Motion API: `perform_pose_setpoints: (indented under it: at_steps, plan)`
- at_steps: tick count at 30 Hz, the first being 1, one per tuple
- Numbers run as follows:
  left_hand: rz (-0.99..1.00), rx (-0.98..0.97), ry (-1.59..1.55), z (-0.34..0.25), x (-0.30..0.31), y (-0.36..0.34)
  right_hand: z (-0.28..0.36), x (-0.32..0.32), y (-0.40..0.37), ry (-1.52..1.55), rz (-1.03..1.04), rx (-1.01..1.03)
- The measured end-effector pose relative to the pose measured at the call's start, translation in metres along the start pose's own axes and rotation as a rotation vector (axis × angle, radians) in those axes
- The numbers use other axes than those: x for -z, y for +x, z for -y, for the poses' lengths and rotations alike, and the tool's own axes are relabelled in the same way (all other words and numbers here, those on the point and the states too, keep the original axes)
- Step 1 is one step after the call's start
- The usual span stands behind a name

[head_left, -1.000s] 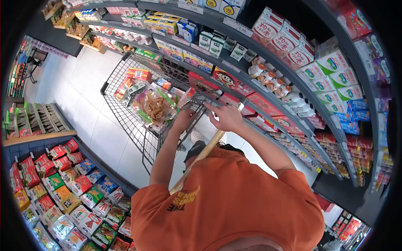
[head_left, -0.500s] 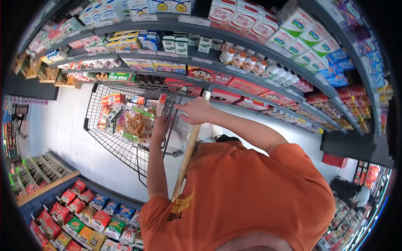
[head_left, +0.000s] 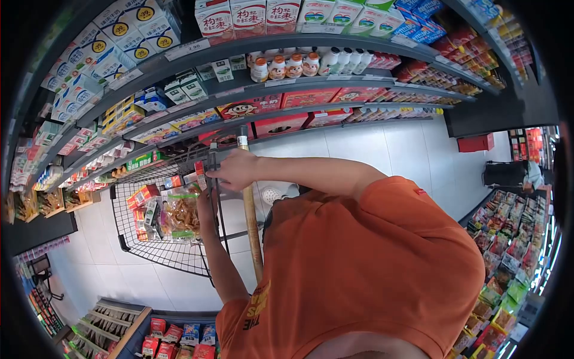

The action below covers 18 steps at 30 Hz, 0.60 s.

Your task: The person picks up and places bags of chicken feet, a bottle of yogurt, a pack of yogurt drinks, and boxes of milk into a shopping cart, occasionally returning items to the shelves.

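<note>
My right hand (head_left: 234, 170) lies across the upper part of the shopping cart's handlebar (head_left: 251, 224), its fingers stretched toward the basket and not wrapped round the bar. Lower down, my left hand (head_left: 206, 202) is at the near side of the wire cart (head_left: 161, 259); its fingers are partly hidden. A narrow red box (head_left: 200, 170) stands just beyond that hand. Right beside it lies a clear bag of brown food (head_left: 183, 212) with a green strip. Further in are a red-and-yellow box (head_left: 142, 196) and several small packages. Whether my left hand grips anything cannot be made out.
Shelves of milk cartons (head_left: 249, 18), small bottles (head_left: 285, 66) and red boxes (head_left: 280, 124) run along the far side. A bin of snack bags (head_left: 173, 335) is at the bottom left. Packaged goods (head_left: 508, 257) line the right. White tiles (head_left: 359, 146) cover the floor.
The view has turned, and the shelves and cart sit further left and lower. Both hands stay by the handlebar and the cart's near side.
</note>
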<state>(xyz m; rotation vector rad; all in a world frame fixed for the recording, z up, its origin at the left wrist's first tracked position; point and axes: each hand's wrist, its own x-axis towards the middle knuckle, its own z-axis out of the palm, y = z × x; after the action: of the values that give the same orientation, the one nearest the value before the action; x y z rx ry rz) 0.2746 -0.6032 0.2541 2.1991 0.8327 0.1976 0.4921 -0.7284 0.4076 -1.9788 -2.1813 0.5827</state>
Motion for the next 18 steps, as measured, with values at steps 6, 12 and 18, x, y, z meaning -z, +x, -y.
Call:
perform_pose_setpoints:
  at_steps: [6, 12, 18]
  plan:
    - [-0.16, -0.013, -0.089, 0.019, -0.021, -0.005, 0.004, -0.01, 0.003, -0.053, 0.026, -0.003]
    - [0.0, 0.283, -0.262, -0.038, 0.01, -0.031, 0.018, -0.004, -0.007, -0.048, 0.117, -0.025]
    - [-0.215, 0.405, -0.241, -0.012, 0.012, -0.045, 0.043, -0.016, -0.029, -0.035, 0.204, -0.07]
